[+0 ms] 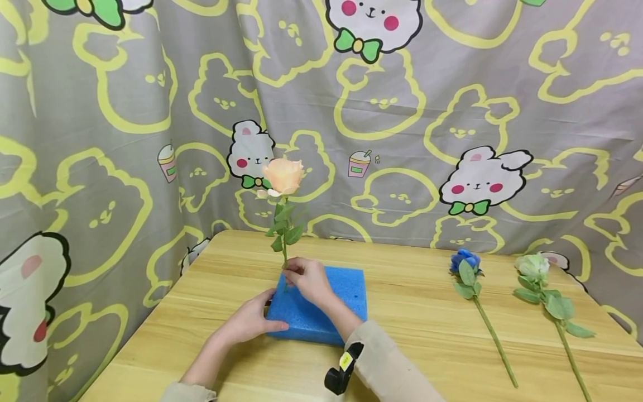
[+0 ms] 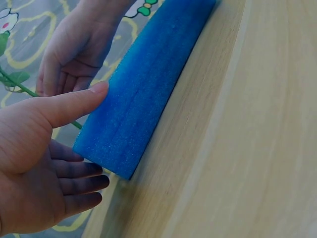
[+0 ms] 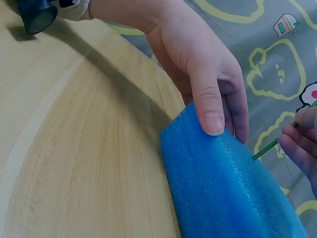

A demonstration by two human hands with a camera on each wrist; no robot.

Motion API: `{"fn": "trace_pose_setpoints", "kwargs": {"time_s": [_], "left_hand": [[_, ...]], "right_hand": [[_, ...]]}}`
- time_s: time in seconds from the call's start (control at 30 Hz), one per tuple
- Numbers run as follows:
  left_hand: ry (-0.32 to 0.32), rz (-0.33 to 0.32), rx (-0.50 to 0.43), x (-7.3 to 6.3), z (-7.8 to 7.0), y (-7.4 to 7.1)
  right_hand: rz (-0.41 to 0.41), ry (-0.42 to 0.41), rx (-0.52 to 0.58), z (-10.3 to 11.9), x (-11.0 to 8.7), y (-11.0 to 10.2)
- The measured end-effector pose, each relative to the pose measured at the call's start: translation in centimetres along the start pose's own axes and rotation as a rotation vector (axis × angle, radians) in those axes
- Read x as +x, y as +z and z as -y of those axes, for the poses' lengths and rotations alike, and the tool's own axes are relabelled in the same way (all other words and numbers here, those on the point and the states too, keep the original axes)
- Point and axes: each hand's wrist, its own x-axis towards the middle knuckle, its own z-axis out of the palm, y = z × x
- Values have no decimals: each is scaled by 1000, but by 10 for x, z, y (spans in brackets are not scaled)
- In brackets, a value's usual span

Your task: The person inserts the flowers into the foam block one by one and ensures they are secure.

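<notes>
A peach rose with green leaves stands almost upright over the left part of a blue foam block. My right hand pinches its lower stem between thumb and fingers, and the stem's bottom end meets the top of the foam; how deep it sits cannot be seen. At the block's near left corner is my left hand, its thumb laid on the front face and the other fingers fairly straight along the left side. In the left wrist view, that thumb touches the foam.
On the right of the wooden table lie a blue rose and a pale green-white flower, both with long stems toward the near edge. A patterned curtain hangs behind and to the left. A black camera is strapped to the right wrist.
</notes>
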Motion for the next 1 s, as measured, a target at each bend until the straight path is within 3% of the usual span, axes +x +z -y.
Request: {"fn": "trace_pose_setpoints", "kwargs": {"time_s": [0.53, 1.0], "left_hand": [[-20, -5, 18, 0, -1, 1], [-21, -9, 16, -1, 1, 1]], "right_hand": [[4, -2, -36, -5, -3, 2], [22, 62, 105, -7, -4, 2]]}}
